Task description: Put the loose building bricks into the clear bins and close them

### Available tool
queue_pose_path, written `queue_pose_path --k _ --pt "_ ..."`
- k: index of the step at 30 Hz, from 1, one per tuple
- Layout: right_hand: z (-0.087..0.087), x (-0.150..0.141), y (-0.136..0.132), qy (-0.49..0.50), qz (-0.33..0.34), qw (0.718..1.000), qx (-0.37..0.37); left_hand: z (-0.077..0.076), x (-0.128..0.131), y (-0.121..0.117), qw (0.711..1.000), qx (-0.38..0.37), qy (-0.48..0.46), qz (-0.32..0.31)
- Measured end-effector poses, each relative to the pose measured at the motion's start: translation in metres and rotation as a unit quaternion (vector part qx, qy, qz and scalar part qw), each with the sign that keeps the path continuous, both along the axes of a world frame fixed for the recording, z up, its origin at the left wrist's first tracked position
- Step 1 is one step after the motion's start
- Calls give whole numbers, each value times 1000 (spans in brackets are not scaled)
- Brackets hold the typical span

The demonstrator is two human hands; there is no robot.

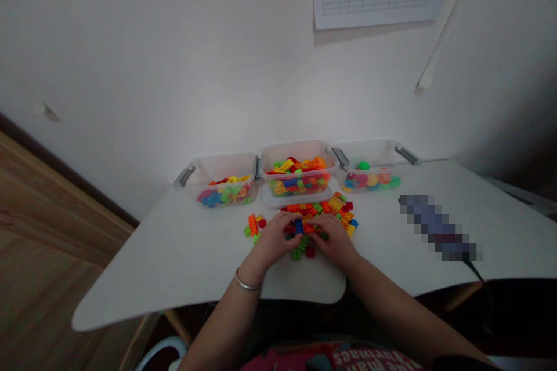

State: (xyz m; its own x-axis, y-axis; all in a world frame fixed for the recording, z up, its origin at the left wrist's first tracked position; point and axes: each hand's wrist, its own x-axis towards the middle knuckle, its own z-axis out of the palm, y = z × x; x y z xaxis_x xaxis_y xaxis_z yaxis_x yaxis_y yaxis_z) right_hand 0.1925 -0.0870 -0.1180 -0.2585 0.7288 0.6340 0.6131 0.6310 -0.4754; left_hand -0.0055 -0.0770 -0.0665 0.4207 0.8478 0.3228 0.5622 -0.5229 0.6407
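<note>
My left hand (278, 236) is closed on a blue building block (299, 226), pinched between thumb and fingers. Beside it my right hand (331, 236) grips a red building block (308, 228), which sits right against the blue one; I cannot tell whether the two are joined. Under and behind the hands spreads a pile of building blocks (337, 203) in orange, yellow, red and green. Green blocks (300, 249) and a red block (310, 251) lie just in front. An orange block (253, 225) stands among a few pieces left of my left hand.
Three clear plastic bins line the wall: a left bin (187, 185), a middle bin (300, 148) full of blocks, and a right bin (369, 151) with colourful pieces. A pixelated object (435, 226) with a cable lies on the white table (174, 261) at right.
</note>
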Motion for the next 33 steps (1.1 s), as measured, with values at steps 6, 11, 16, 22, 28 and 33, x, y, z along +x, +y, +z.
queue_pose_path --k 6,11,16,22,28,33 --pt "-3 -1 2 2 -54 998 -26 11 -10 18 992 63 -75 74" --pt "-4 -1 4 -4 -54 998 -39 39 -15 44 962 165 -126 177" --pt "-2 0 3 -8 -49 998 -40 76 -12 75 942 202 31 266" --pt "-1 0 3 -22 -43 998 -46 95 0 109 932 169 159 277" --pt "-1 1 4 -29 -53 998 -32 92 17 130 930 49 260 256" --pt "0 1 4 -25 -58 997 -36 90 22 132 939 27 255 228"
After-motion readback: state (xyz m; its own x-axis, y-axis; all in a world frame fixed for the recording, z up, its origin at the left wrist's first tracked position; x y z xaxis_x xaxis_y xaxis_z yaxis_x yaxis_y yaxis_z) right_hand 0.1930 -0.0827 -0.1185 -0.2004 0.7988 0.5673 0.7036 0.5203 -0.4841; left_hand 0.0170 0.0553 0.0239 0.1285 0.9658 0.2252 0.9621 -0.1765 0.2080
